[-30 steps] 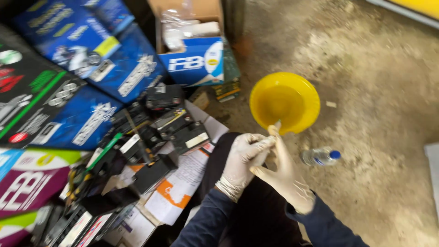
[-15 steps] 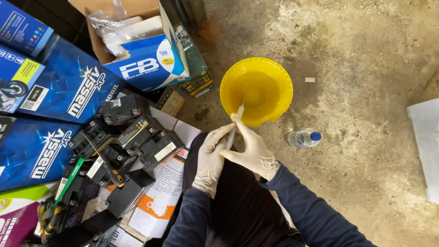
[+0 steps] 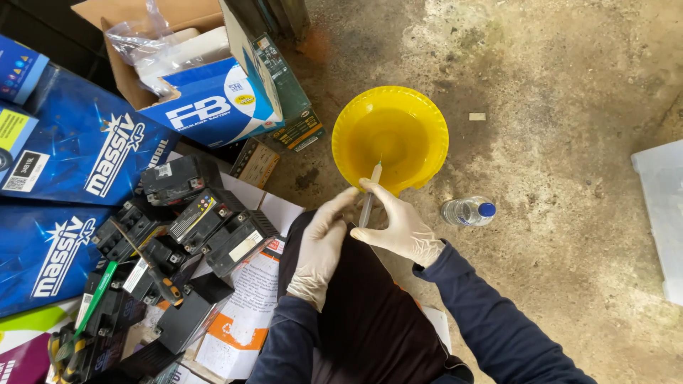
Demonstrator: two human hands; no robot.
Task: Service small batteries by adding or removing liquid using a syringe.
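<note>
Both my hands wear pale rubber gloves and meet over my dark-trousered lap. My right hand (image 3: 400, 226) grips a clear syringe (image 3: 370, 195) whose tip points up over the rim of a yellow plastic bowl (image 3: 420, 117) on the concrete floor. My left hand (image 3: 321, 238) sits beside it, fingertips touching the lower end of the syringe. The bowl holds a little yellowish liquid.
Several small black batteries (image 3: 203, 220) lie on papers to my left, with a green-handled tool (image 3: 96, 291). Blue cartons (image 3: 78, 153) and an open cardboard box (image 3: 146, 43) stand behind them. A small clear bottle with a blue cap (image 3: 467, 211) lies right of my hands; a white tub (image 3: 658, 213) is at the right edge.
My head view has shifted right, so bowl and batteries sit further left in the frame. The syringe tip has come to rest over the bowl's near rim; both hands stay together on it.
</note>
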